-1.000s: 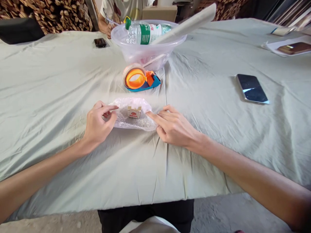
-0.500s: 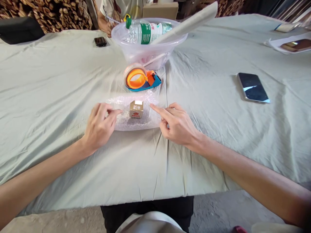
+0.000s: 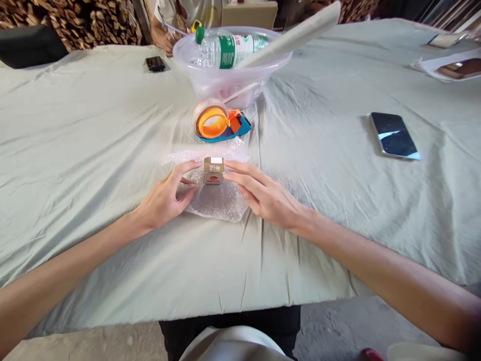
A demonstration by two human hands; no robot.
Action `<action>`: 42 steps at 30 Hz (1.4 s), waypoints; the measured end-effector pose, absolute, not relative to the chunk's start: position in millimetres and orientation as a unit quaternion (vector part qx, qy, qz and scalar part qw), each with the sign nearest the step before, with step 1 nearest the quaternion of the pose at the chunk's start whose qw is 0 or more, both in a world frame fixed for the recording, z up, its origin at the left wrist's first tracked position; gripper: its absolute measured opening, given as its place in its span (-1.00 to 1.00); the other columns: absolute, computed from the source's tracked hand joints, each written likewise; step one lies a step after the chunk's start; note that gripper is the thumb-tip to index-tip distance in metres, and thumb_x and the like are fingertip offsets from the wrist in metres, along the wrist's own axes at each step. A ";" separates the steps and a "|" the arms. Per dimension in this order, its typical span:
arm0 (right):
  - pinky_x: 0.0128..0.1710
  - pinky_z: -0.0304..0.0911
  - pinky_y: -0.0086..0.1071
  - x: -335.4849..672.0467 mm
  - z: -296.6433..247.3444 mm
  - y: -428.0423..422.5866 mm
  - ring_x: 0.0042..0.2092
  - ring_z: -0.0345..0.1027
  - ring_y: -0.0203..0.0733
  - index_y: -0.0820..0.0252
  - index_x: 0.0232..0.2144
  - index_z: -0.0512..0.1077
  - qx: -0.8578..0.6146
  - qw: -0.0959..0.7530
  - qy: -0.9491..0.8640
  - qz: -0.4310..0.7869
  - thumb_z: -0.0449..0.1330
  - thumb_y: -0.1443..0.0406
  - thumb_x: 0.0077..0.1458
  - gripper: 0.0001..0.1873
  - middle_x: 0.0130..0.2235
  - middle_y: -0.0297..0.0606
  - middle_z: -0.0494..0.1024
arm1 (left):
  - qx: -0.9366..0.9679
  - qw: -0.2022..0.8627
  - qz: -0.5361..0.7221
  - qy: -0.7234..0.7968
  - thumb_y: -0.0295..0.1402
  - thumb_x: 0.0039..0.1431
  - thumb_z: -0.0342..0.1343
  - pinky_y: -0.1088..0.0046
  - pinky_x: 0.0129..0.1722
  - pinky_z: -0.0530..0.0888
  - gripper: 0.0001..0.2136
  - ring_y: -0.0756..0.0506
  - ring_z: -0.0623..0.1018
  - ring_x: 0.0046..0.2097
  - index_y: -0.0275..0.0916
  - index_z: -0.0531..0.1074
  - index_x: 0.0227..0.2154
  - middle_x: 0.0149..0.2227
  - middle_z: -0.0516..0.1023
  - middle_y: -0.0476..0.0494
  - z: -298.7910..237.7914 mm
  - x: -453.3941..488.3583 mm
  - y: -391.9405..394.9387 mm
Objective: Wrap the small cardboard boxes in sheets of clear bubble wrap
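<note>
"Where does that little box (image 3: 213,171) sit?"

"On the sheet of bubble wrap (image 3: 218,205), on the person's side of the bench (image 3: 319,160), its white label up and a red mark facing them."

"And the grip?"

"The left hand (image 3: 161,199) is unclenched beside it, thumb and forefinger curved apart. The right hand (image 3: 270,199) is loose too, fingers stretched to the box's other side. Whether fingertips on either side touch it, I can't tell from here."

"What's beyond?"

"A blue-and-orange tape dispenser (image 3: 225,131) just past the wrap, then a basin (image 3: 210,80) with a bottle (image 3: 227,51) on its side in it. A phone (image 3: 394,136) lies well off to the right."
</note>
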State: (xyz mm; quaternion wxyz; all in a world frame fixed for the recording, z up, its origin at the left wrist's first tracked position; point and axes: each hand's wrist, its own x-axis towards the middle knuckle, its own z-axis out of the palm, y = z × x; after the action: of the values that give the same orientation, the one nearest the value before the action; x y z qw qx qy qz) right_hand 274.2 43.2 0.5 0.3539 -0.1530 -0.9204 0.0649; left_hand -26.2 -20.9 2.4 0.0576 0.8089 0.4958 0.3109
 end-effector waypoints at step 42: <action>-0.12 0.45 -0.13 286.5 21.0 73.8 -0.18 0.54 -0.08 0.06 -0.08 0.44 -0.396 0.381 -0.777 0.307 0.37 -0.06 0.36 -0.62 -0.13 -0.25 0.63 | 0.884 0.079 0.100 0.450 -0.02 0.57 0.05 -0.26 0.61 0.23 -0.32 -0.44 0.18 0.66 -0.24 0.18 0.58 0.65 0.16 -0.39 12.6 -27.5 -22.9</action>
State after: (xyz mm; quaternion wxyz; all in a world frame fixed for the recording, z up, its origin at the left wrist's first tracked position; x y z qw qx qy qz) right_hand 286.5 73.8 21.0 0.3808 -0.3959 -0.7772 0.3070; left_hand -27.5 -22.9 12.6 0.0786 0.8841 0.4496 0.1004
